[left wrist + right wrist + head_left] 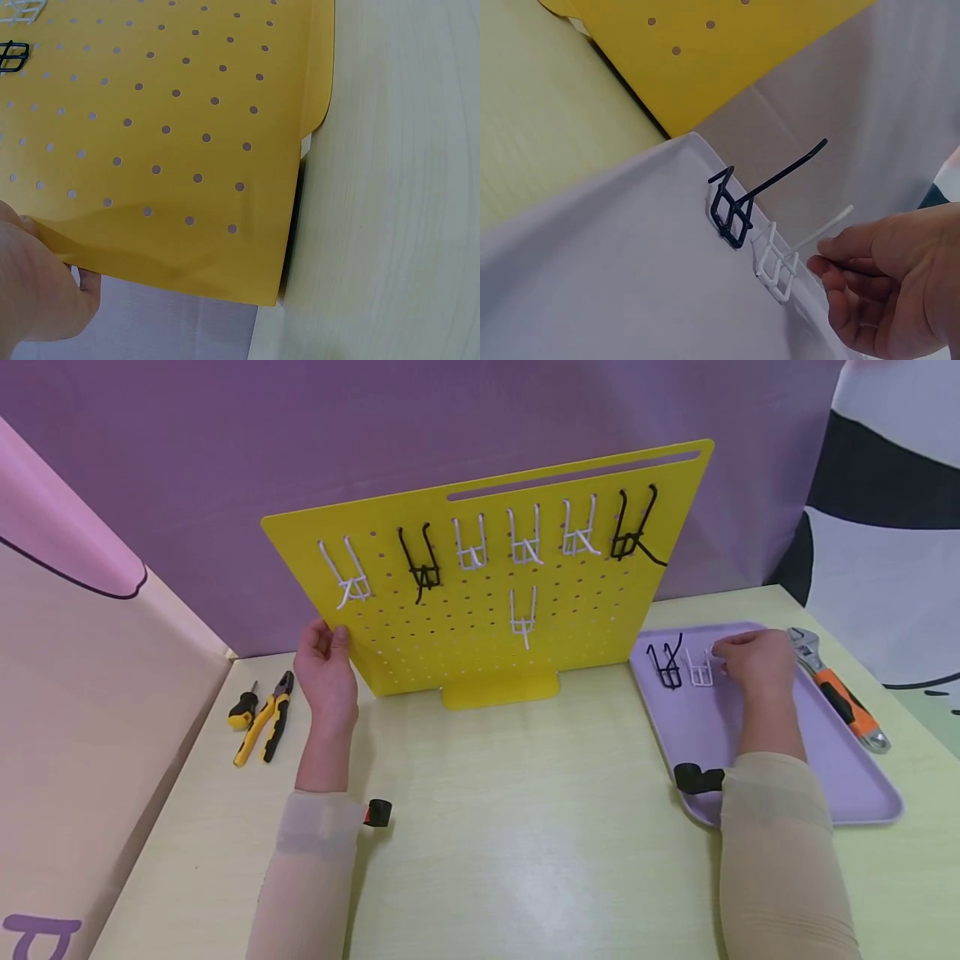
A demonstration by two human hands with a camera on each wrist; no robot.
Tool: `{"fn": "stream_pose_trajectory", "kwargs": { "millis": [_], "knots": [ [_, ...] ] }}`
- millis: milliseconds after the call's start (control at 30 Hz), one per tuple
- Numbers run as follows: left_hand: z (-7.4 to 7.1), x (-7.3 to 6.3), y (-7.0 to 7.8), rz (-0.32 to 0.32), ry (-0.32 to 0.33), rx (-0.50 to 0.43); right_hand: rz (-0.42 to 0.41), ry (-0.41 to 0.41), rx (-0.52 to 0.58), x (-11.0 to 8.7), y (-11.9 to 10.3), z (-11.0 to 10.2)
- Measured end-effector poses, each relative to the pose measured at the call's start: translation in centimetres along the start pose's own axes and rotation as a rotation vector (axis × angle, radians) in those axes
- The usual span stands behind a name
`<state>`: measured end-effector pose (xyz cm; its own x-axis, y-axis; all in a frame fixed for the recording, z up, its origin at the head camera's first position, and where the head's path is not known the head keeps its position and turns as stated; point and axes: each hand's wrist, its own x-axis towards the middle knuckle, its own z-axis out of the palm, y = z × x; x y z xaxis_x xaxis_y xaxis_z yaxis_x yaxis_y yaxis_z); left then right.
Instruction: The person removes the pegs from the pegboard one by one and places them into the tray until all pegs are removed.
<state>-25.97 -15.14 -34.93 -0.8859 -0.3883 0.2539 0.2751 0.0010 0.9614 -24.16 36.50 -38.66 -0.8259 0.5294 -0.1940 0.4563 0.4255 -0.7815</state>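
My left hand [326,672] grips the left edge of a yellow pegboard [450,647], thumb on the front and fingers behind. The board stands tilted on the table. Several white and black wire hooks hang in its upper row, among them a black hook [420,568]; one white hook [522,620] hangs lower at the middle. At the tray's far end, my right hand [757,664] has thumb and forefinger right at a loose white hook [778,266]. Whether they pinch it I cannot tell. Beside it lies a loose black hook [731,214], its arm sticking up.
The lilac tray [705,752] sits on the right of the table [525,827]. An adjustable wrench [843,693] with an orange handle lies along its right rim. At the left are a stubby screwdriver [243,710] and yellow-black pliers [266,722]. A purple backdrop rises behind the board.
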Motion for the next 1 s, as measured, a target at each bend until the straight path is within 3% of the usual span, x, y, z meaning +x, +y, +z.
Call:
{"fn": "stream_pose_trajectory", "kwargs": {
  "millis": [367, 767, 1000],
  "knots": [
    [-0.1, 0.0, -0.1, 0.001, 0.003, -0.001, 0.019, 0.045, 0.108, -0.6, -1.2, -0.9],
    [0.0, 0.1, -0.1, 0.015, -0.006, -0.012, -0.087, 0.131, 0.113, -3.0, -4.5, -2.2],
    [0.0, 0.1, -0.1, 0.009, -0.008, -0.006, -0.160, 0.105, 0.091, -5.0, -6.6, -2.8]
  ]
}}
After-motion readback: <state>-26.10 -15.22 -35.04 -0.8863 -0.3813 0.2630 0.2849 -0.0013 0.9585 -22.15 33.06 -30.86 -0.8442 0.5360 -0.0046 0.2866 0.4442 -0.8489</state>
